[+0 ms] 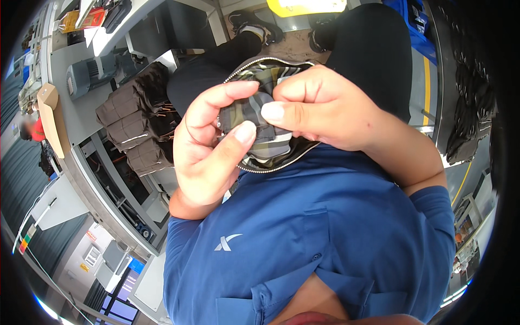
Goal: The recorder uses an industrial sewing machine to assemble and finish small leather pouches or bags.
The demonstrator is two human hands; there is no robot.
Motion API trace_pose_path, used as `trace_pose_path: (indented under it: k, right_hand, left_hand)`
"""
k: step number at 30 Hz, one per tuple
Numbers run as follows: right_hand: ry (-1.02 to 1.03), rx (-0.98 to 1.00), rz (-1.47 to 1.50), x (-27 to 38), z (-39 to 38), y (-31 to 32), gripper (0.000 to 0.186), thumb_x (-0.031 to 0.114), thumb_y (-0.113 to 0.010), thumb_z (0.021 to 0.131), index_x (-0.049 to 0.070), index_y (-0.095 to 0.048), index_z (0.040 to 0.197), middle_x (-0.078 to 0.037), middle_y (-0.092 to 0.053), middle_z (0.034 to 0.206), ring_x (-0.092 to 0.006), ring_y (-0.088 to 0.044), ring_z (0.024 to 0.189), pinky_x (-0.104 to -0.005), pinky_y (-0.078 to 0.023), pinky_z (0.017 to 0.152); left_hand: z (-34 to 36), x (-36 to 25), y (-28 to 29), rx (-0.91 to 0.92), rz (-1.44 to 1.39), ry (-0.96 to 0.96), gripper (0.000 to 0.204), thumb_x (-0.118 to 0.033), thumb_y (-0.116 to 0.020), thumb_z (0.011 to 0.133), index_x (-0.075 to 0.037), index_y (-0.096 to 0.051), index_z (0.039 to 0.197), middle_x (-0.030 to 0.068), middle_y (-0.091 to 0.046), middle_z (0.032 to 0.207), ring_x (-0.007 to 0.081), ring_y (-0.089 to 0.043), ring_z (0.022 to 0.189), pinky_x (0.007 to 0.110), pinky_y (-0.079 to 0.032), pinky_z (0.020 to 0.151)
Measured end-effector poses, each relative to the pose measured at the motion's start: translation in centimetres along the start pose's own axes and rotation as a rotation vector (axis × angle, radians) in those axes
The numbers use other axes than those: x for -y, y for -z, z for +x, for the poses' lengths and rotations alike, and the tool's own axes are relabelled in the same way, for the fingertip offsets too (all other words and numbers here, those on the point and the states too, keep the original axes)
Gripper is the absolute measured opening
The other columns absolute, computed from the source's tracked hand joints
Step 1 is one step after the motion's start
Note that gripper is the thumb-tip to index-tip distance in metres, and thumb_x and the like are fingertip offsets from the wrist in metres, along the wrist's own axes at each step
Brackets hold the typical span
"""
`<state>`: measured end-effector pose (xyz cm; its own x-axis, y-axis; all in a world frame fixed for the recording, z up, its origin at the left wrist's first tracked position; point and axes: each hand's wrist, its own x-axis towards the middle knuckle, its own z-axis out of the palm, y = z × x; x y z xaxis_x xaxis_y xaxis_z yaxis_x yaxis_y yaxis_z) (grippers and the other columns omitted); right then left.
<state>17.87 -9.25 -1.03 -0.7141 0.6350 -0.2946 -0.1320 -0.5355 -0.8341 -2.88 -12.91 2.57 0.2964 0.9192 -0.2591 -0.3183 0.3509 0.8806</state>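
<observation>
An unzipped bag or pouch with a striped lining [273, 149] sits between my two hands, over my lap. Its metal-toothed zipper [265, 170] curves round the wide mouth. My left hand [200, 143] curls about the left side of the lining, thumb and forefinger on either side of a bunched grey-striped fold. From the right, my right hand [338, 111] pinches the same cloth between thumb and bent forefinger. Both hands cover parts of the bag, and its outer shell is mostly hidden.
Dark folded bags or garments [135, 116] are stacked to the left, beside a grey motor [89, 78] and a metal bench frame. More dark pieces [466, 108] lie along the right. A blue crate [428, 46] stands far right, and a yellow container [306, 6] is beyond my feet.
</observation>
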Motion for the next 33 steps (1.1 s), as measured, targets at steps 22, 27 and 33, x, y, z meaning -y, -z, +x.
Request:
trace_pose_path:
  k: [22, 27, 33]
  right_hand:
    - [0.074, 0.101, -0.09, 0.7, 0.0, 1.7, 0.031, 0.02, -0.062, 0.096, -0.002, -0.062, 0.072, -0.003, -0.056, 0.065, -0.0076, -0.051, 0.061, -0.0278, -0.042, 0.056]
    - [0.109, 0.043, -0.119, 1.0, -0.4, 1.0, 0.028, 0.014, -0.06, 0.095, -0.001, -0.06, 0.072, -0.002, -0.054, 0.065, -0.0072, -0.049, 0.062, -0.0283, -0.04, 0.056]
    - [0.135, -0.112, -0.089, 0.7, -0.5, 0.1, 0.026, 0.007, -0.057, 0.093, -0.002, -0.056, 0.068, -0.001, -0.053, 0.064, -0.0058, -0.047, 0.061, -0.0282, -0.038, 0.054]
  left_hand:
    - [-0.1, 1.7, 0.0, -0.04, -0.042, -0.109, 0.046, 0.007, -0.058, 0.094, 0.003, -0.039, 0.135, 0.0174, -0.067, 0.115, 0.017, -0.066, 0.105, 0.03, -0.053, 0.091]
    - [0.0, 1.4, 0.0, -0.009, -0.013, -0.098, 0.045, 0.007, -0.058, 0.094, 0.003, -0.039, 0.134, 0.0166, -0.067, 0.113, 0.0155, -0.065, 0.103, 0.028, -0.052, 0.089]
    - [-0.4, 2.9, 0.0, 0.049, 0.072, -0.193, 0.047, 0.011, -0.06, 0.093, 0.002, -0.037, 0.134, 0.0159, -0.06, 0.118, 0.0169, -0.064, 0.103, 0.028, -0.052, 0.089]
